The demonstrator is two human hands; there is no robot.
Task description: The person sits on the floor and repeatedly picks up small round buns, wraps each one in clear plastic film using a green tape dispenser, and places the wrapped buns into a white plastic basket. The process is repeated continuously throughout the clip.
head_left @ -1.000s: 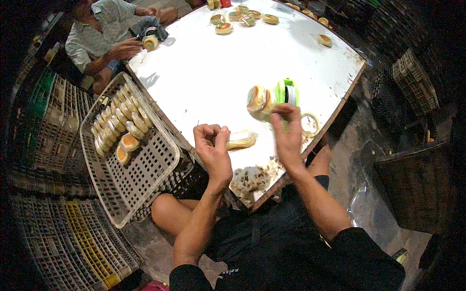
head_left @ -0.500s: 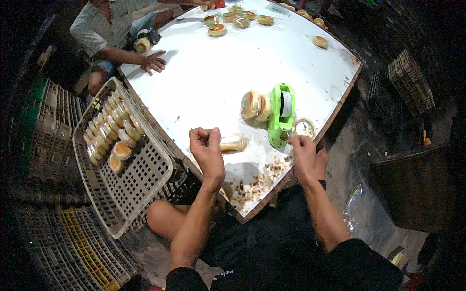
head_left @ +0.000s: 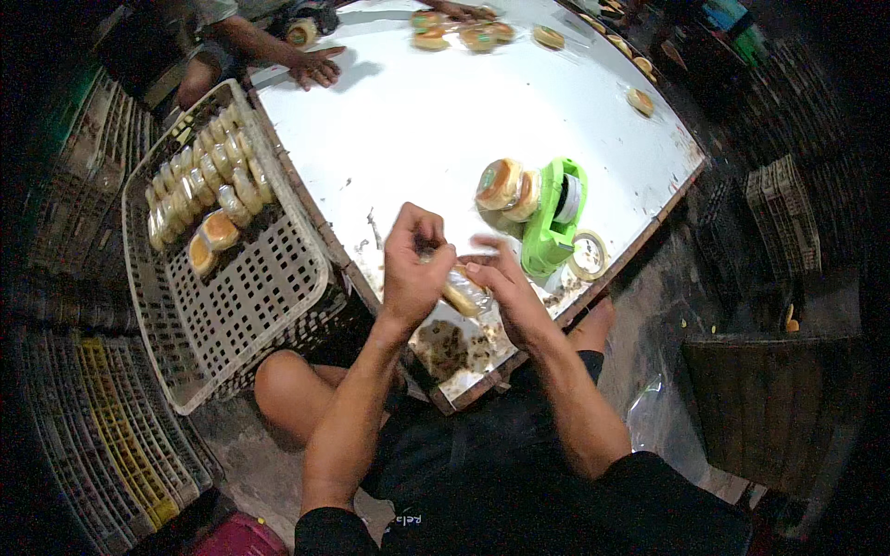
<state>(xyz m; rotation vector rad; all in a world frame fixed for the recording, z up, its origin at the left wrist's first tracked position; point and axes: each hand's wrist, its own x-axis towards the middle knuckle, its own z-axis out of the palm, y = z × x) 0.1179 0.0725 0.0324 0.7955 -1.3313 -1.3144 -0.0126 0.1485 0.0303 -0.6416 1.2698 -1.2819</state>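
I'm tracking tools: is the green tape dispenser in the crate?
No, the green tape dispenser stands on the white table beside two buns.

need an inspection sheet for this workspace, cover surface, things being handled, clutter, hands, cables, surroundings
surface: white table, dark stains and specks at the near corner
things being handled: one wrapped bun between the hands
clutter: green tape dispenser with a bun pair beside it; tape roll near the right edge; more buns at the far side
hands: left hand and right hand both at the bun; exact grip partly hidden, right fingers blurred
cables: nothing seen
surroundings: crate holding rows of buns at the table's left; stacked crates farther left; a co-worker's hand at the far left edge
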